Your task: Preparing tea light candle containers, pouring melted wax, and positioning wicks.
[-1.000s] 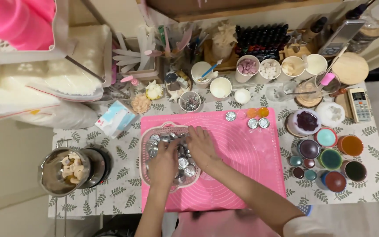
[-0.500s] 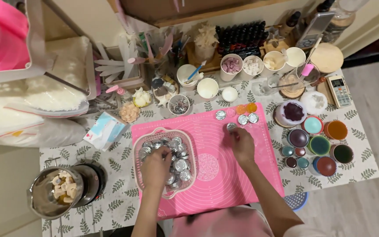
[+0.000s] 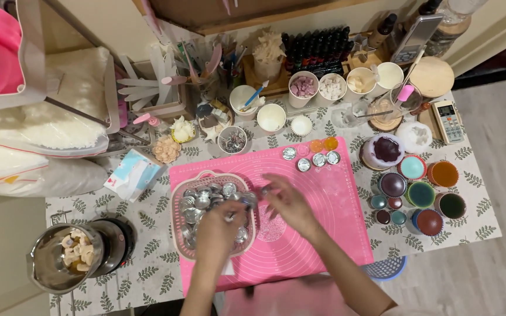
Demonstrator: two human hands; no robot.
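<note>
A pink basket (image 3: pixel 175 205) full of several small round metal cups (image 3: pixel 203 196) sits on the left of a pink silicone mat (image 3: pixel 329 216). My left hand (image 3: pixel 218 229) is over the basket's near right part, fingers curled on one metal cup. Blurred by motion, my right hand (image 3: pixel 288 203) hovers over the mat just right of the basket, its fingers spread toward the rim. Several metal cups (image 3: pixel 304 165) stand in a short row at the mat's far edge, beside two orange discs (image 3: pixel 323 144).
A steel pot (image 3: pixel 60 260) with pale chunks stands at the near left. Coloured round bowls (image 3: pixel 420 193) crowd the right side. White cups (image 3: pixel 272 117), dark bottles (image 3: pixel 317 50), tools and a remote (image 3: pixel 447 121) line the back. A tissue pack (image 3: pixel 130 175) lies left of the mat.
My right hand left a metal cup in the row at the mat's far edge and swung back toward the basket. My left hand stayed over the basket. The camera shifted slightly.
</note>
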